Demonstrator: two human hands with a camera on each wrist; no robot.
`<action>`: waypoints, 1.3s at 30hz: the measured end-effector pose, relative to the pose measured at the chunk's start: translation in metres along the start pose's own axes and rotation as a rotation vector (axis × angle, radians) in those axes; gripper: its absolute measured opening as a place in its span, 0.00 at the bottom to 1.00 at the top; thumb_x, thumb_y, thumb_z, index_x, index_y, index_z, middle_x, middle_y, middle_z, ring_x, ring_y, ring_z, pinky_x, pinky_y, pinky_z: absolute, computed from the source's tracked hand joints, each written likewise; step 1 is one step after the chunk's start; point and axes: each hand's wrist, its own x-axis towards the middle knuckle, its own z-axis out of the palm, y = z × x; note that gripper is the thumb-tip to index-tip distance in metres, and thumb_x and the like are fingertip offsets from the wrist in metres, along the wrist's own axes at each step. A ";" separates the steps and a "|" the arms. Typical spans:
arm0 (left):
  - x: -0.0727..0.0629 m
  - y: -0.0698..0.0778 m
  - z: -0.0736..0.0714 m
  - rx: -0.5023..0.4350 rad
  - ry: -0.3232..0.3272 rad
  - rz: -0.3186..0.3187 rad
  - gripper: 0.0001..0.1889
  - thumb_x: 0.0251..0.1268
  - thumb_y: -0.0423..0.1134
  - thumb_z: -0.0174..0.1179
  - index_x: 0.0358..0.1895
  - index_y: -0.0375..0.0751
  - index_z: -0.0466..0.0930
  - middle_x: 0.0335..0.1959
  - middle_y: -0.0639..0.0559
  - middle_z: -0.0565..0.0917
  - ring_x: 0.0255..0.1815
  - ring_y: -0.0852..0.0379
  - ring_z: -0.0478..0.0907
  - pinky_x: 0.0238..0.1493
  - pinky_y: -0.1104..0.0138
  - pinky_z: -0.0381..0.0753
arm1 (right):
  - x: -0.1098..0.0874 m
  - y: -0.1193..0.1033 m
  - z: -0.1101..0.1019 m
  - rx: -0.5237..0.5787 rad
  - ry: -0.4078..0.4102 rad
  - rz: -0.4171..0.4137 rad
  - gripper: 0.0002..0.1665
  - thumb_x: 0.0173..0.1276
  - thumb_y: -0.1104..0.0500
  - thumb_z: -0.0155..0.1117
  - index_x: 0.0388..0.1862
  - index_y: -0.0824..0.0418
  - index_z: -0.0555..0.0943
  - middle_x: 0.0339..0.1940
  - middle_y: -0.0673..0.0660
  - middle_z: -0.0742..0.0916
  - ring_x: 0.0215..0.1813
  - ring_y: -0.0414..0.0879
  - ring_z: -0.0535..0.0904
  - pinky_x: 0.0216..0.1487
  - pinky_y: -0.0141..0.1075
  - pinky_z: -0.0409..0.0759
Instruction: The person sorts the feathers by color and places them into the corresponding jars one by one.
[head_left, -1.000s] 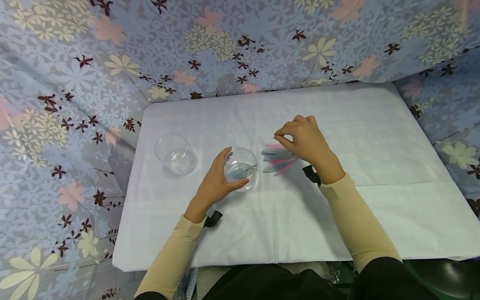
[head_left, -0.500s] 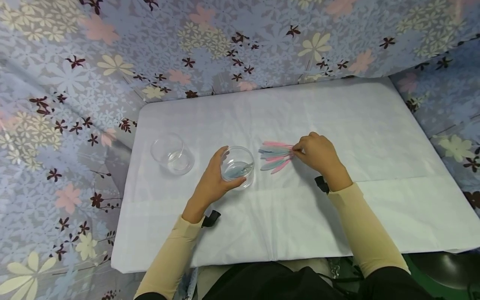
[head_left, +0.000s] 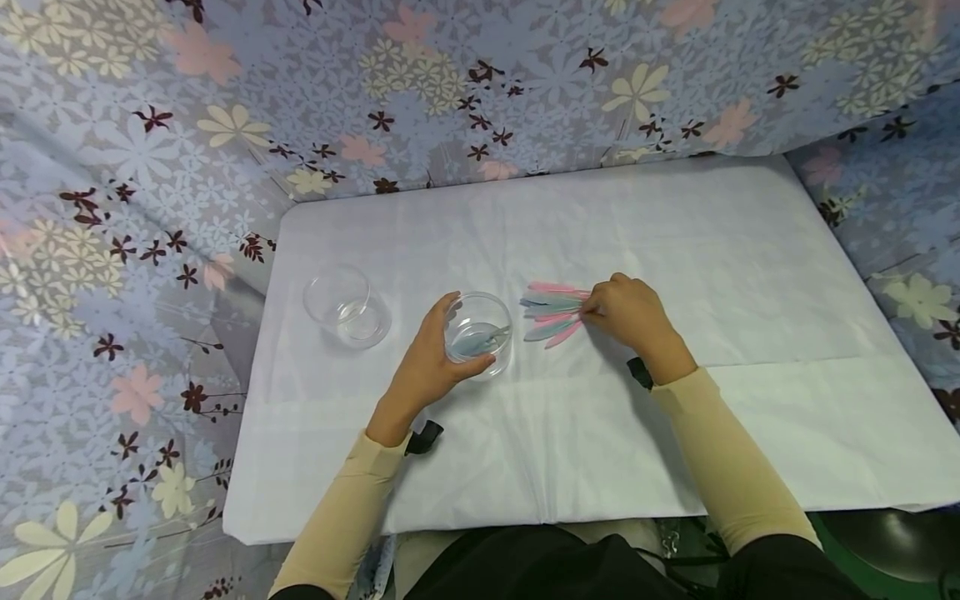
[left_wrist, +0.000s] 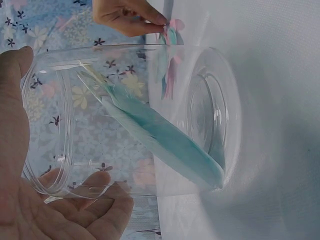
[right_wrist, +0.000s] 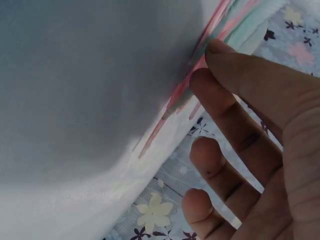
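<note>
My left hand [head_left: 427, 362] holds a clear plastic cup [left_wrist: 230, 135] round its side near the rim, thumb on one side and fingers on the other. Inside the cup lean light blue feathers [left_wrist: 155, 135], quills toward the rim. To the cup's right, pink and blue feathers [head_left: 551, 308] lie fanned out on the white-covered table. At their right end, my right hand [head_left: 632, 315] pinches at the quills with thumb and index finger. In the right wrist view the pink feather [right_wrist: 182, 90] passes by these fingertips; its other fingers are loosely bent.
A second clear cup [head_left: 341, 308] stands to the left on the white tablecloth [head_left: 750, 275]. Floral curtains [head_left: 555, 83] hang behind the table and at both sides. The table's front edge lies close to the person's body.
My right hand has come down from above the feathers to their quill ends, then shifted slightly left. The left hand and its cup have stayed nearly in place.
</note>
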 end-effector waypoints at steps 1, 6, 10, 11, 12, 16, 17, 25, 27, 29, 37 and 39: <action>0.000 0.000 0.000 0.000 0.001 -0.001 0.57 0.51 0.62 0.74 0.79 0.51 0.49 0.73 0.46 0.64 0.69 0.45 0.68 0.67 0.48 0.71 | 0.001 -0.001 0.000 0.001 -0.014 -0.003 0.07 0.62 0.58 0.76 0.39 0.55 0.92 0.41 0.54 0.90 0.42 0.54 0.79 0.43 0.48 0.78; -0.001 0.000 0.000 -0.001 0.007 0.005 0.56 0.51 0.62 0.74 0.79 0.52 0.49 0.73 0.46 0.64 0.69 0.44 0.68 0.67 0.47 0.71 | 0.003 -0.003 0.001 -0.021 -0.066 -0.010 0.07 0.62 0.58 0.76 0.39 0.54 0.92 0.43 0.54 0.90 0.46 0.55 0.79 0.47 0.51 0.79; 0.000 -0.001 0.000 -0.002 0.010 0.012 0.56 0.51 0.61 0.74 0.79 0.52 0.49 0.73 0.45 0.65 0.68 0.44 0.69 0.66 0.47 0.71 | 0.003 -0.004 0.002 -0.032 -0.077 -0.006 0.07 0.62 0.57 0.76 0.40 0.54 0.92 0.43 0.55 0.90 0.46 0.55 0.79 0.47 0.50 0.79; 0.000 -0.001 0.000 -0.002 0.009 0.014 0.56 0.51 0.60 0.75 0.79 0.51 0.49 0.72 0.45 0.65 0.68 0.44 0.69 0.66 0.47 0.71 | 0.003 -0.004 0.002 -0.033 -0.079 -0.005 0.07 0.62 0.57 0.76 0.40 0.54 0.92 0.43 0.55 0.90 0.46 0.56 0.79 0.47 0.50 0.79; 0.000 -0.001 0.000 -0.003 0.008 0.015 0.56 0.51 0.60 0.75 0.79 0.51 0.49 0.72 0.45 0.65 0.68 0.44 0.69 0.66 0.47 0.71 | 0.002 -0.004 0.002 -0.033 -0.078 -0.004 0.07 0.62 0.57 0.75 0.40 0.55 0.92 0.43 0.55 0.90 0.46 0.55 0.79 0.47 0.50 0.79; -0.001 0.000 0.000 -0.005 0.003 0.017 0.56 0.51 0.61 0.75 0.79 0.51 0.49 0.73 0.45 0.65 0.68 0.44 0.69 0.66 0.47 0.71 | -0.001 -0.005 -0.001 -0.024 -0.066 -0.006 0.07 0.63 0.58 0.75 0.40 0.55 0.92 0.42 0.55 0.89 0.45 0.55 0.79 0.45 0.50 0.79; 0.000 0.000 0.000 -0.006 0.001 0.017 0.56 0.51 0.61 0.74 0.79 0.51 0.49 0.73 0.45 0.65 0.68 0.44 0.69 0.66 0.47 0.71 | -0.002 -0.005 -0.003 -0.016 -0.061 -0.002 0.07 0.63 0.59 0.75 0.40 0.56 0.92 0.43 0.55 0.90 0.45 0.55 0.79 0.45 0.49 0.79; 0.000 0.001 -0.001 0.001 -0.001 0.003 0.55 0.52 0.61 0.74 0.79 0.51 0.50 0.72 0.44 0.65 0.69 0.42 0.68 0.66 0.47 0.71 | -0.005 -0.009 -0.025 0.162 -0.040 0.007 0.08 0.67 0.66 0.70 0.44 0.64 0.89 0.42 0.59 0.89 0.45 0.55 0.85 0.47 0.48 0.82; 0.000 0.001 -0.002 -0.002 -0.002 0.000 0.55 0.52 0.61 0.74 0.79 0.51 0.50 0.72 0.44 0.65 0.69 0.42 0.69 0.66 0.47 0.71 | -0.004 -0.011 -0.029 0.181 -0.035 -0.013 0.08 0.67 0.66 0.69 0.44 0.65 0.89 0.41 0.59 0.89 0.43 0.54 0.85 0.46 0.47 0.82; 0.000 0.001 -0.002 -0.004 -0.005 -0.003 0.55 0.52 0.61 0.74 0.79 0.51 0.50 0.72 0.45 0.65 0.69 0.42 0.68 0.66 0.47 0.71 | -0.004 -0.011 -0.030 0.186 -0.027 -0.029 0.08 0.67 0.67 0.70 0.43 0.65 0.89 0.40 0.59 0.89 0.42 0.53 0.85 0.46 0.46 0.82; 0.000 0.002 -0.002 -0.005 -0.004 -0.003 0.56 0.52 0.62 0.74 0.79 0.51 0.49 0.73 0.45 0.65 0.69 0.42 0.68 0.67 0.47 0.70 | -0.004 -0.014 -0.041 0.174 0.008 -0.062 0.08 0.65 0.67 0.71 0.42 0.65 0.89 0.38 0.58 0.88 0.40 0.52 0.84 0.44 0.45 0.81; 0.000 0.001 -0.002 -0.001 -0.003 -0.001 0.56 0.52 0.62 0.73 0.79 0.52 0.49 0.73 0.45 0.65 0.70 0.42 0.68 0.67 0.47 0.70 | -0.005 -0.014 -0.042 0.173 -0.005 -0.049 0.08 0.65 0.67 0.71 0.43 0.65 0.89 0.38 0.59 0.88 0.39 0.52 0.84 0.43 0.45 0.81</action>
